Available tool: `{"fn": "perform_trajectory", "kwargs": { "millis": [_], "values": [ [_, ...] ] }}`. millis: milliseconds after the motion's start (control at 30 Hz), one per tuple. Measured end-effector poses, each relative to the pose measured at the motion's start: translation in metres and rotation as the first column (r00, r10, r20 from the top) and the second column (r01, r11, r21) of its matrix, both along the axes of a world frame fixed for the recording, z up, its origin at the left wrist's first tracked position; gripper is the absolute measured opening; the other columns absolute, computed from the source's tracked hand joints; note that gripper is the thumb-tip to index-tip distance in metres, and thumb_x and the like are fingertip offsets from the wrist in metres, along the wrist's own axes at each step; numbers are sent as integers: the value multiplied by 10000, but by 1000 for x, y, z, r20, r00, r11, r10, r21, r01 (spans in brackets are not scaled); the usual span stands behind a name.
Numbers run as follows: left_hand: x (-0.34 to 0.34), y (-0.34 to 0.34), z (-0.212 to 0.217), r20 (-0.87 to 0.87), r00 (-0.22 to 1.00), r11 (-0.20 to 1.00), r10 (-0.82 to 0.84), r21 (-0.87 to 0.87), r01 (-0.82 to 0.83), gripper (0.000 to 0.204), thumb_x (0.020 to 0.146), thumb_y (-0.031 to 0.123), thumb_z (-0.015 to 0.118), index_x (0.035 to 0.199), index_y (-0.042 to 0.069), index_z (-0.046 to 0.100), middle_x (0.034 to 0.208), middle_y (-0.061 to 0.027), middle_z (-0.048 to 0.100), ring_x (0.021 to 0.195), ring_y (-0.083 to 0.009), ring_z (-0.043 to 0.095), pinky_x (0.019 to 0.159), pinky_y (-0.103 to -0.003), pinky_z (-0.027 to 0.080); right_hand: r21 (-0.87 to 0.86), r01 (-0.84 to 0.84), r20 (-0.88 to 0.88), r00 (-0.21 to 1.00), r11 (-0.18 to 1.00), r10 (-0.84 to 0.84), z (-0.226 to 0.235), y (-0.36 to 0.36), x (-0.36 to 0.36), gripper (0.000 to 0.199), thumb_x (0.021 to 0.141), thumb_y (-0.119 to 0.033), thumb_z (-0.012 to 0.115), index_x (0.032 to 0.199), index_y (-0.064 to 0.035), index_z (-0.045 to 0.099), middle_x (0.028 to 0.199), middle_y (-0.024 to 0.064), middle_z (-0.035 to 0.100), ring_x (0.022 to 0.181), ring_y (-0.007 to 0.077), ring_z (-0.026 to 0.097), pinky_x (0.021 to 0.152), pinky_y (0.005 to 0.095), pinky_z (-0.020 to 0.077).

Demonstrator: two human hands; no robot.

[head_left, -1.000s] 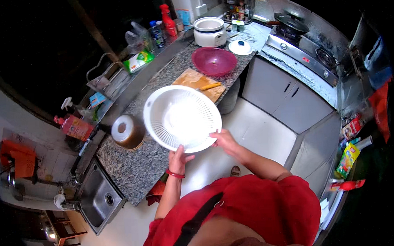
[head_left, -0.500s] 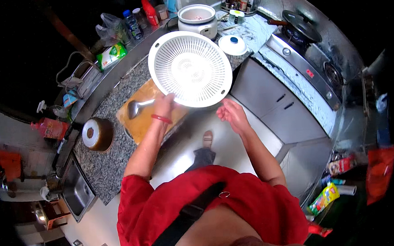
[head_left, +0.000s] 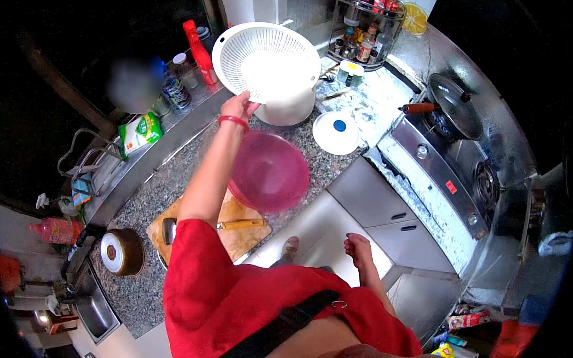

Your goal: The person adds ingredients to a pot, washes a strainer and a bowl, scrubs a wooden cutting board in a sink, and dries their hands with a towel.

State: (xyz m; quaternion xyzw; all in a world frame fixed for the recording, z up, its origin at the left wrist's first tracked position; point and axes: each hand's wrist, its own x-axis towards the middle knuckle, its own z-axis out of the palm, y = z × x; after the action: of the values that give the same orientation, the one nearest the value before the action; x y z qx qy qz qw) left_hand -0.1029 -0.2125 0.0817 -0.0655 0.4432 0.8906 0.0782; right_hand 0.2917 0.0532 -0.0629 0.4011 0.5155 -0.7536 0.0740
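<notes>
My left hand (head_left: 237, 107), with a red bangle at the wrist, grips the near rim of a white slotted colander (head_left: 230, 56). The colander is raised and tilted above a white electric cooker (head_left: 287, 112), covering most of it. A translucent pink basin (head_left: 270, 173) sits on the granite counter below my left forearm. Beside it lies a wooden cutting board (head_left: 238, 239) with a wooden-handled utensil (head_left: 240, 224) whose middle my arm hides; a metal head (head_left: 169, 231) shows at the other side. My right hand (head_left: 358, 247) hangs low over the floor, fingers curled, holding nothing visible.
A white lid with a blue knob (head_left: 335, 133) rests right of the cooker. Farther right are a gas stove (head_left: 436, 172) and a lidded pan (head_left: 456, 107). A spice rack (head_left: 366, 31) stands behind. At left are a brown pot (head_left: 121, 252) and a sink (head_left: 95, 309).
My left hand has carried the colander away from me, over the cooker. My right hand has dropped from near its rim toward my body. The pink basin now shows on the counter.
</notes>
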Motion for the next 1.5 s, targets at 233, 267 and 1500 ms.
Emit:
{"fn": "perform_trajectory", "kwargs": {
  "millis": [233,267,1500],
  "values": [
    [-68,47,-12,196,973,977,125,-198,-85,149,755,44,519,840,-78,511,758,-133,574,535,-179,564,418,-200,475,-43,14,53,999,999,-12,-25,43,-16,163,746,-150,533,866,-39,534,619,46,540,496,116,497,451,220,416],
    [-66,52,-3,192,970,965,147,-243,-98,147,751,45,526,829,-80,514,744,-130,573,514,-175,557,403,-199,467,-42,-6,42,999,999,7,-27,52,-23,165,745,-152,536,866,-40,534,621,45,541,498,115,499,453,220,417],
    [223,-104,-69,192,967,786,171,-618,-16,89,790,125,513,815,40,511,699,-33,525,568,-126,535,506,-242,448,180,-664,-35,733,726,679,42,-62,-211,296,757,-283,558,856,-9,504,670,47,539,476,86,486,394,194,376]
  ]
}}
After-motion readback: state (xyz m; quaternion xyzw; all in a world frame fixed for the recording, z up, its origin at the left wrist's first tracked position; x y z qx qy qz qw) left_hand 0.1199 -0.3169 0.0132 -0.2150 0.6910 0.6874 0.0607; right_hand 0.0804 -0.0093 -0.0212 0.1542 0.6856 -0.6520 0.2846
